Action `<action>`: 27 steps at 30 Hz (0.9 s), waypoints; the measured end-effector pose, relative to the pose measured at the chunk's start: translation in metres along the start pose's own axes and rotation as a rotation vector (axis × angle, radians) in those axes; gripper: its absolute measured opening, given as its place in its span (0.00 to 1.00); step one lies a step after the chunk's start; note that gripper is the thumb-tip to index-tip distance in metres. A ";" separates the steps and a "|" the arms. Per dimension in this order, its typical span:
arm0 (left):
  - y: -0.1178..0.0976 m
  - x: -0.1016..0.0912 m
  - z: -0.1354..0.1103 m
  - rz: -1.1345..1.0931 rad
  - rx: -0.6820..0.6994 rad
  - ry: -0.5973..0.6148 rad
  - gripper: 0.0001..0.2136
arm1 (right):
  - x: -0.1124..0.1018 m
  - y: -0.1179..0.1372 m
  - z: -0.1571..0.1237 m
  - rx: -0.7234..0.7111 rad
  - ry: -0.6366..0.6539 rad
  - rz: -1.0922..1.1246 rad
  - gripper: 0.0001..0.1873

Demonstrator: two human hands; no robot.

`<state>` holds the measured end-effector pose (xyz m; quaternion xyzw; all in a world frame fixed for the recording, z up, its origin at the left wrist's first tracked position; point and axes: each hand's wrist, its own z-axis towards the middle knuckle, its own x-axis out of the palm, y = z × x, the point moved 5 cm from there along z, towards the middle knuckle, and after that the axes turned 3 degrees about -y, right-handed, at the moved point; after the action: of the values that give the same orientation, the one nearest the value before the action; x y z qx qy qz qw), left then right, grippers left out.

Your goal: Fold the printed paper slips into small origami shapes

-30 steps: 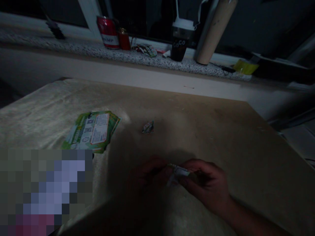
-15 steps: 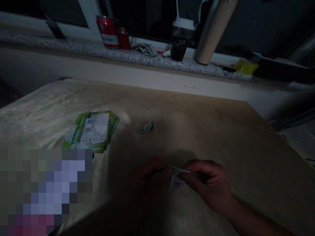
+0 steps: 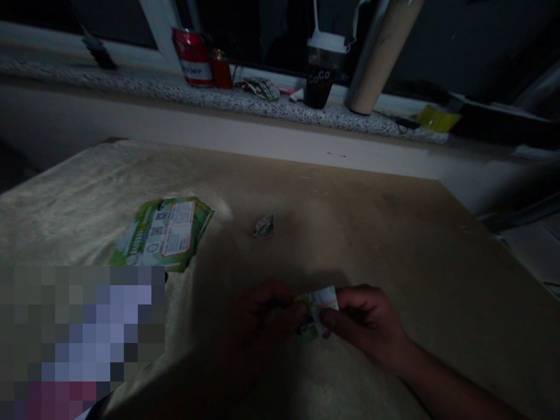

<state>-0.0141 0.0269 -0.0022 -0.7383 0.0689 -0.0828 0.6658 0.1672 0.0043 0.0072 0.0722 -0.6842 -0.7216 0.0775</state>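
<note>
Between my two hands is a small folded piece of printed paper, green and white. My left hand, deep in shadow, pinches its left side. On the right side, the thumb and fingers of my right hand grip it too. The paper is held just above the table, with a flap standing up. Beyond my hands lies a small folded paper piece, apart from both. A stack of green printed leaflets rests on the table to the left.
The table has a brownish covering. Along the speckled windowsill stand a red can, a red lighter, crumpled paper, a dark lidded cup and a cardboard tube. A blurred-out patch covers the lower left.
The paper between my hands has turned or unfolded so that a flat printed flap shows, where before mostly a thin edge did. Both hands stay in nearly the same place.
</note>
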 end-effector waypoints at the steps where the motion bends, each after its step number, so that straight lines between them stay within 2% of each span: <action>1: 0.001 0.001 0.000 0.008 -0.007 0.033 0.09 | -0.001 0.000 0.000 0.001 -0.015 -0.025 0.11; 6: 0.009 0.011 -0.006 0.128 -0.108 0.242 0.09 | -0.008 -0.001 -0.002 0.026 -0.040 -0.080 0.18; 10: 0.006 0.021 -0.013 0.161 -0.162 0.444 0.12 | -0.008 -0.004 -0.002 0.057 -0.014 -0.023 0.20; 14: -0.002 0.024 -0.011 0.063 -0.124 0.445 0.15 | 0.002 -0.003 -0.001 0.027 0.101 0.128 0.17; 18: -0.002 0.026 -0.011 -0.088 -0.123 0.484 0.16 | 0.009 0.000 -0.003 -0.030 0.198 0.097 0.17; 22: -0.002 0.028 -0.013 -0.084 -0.125 0.525 0.20 | 0.009 0.000 -0.004 -0.026 0.237 0.025 0.16; 27: -0.007 0.027 -0.014 -0.043 -0.043 0.534 0.26 | 0.009 -0.005 -0.005 -0.003 0.298 0.046 0.16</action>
<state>0.0092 0.0079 0.0066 -0.7054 0.2280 -0.2875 0.6064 0.1593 -0.0023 0.0021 0.1629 -0.6655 -0.7019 0.1948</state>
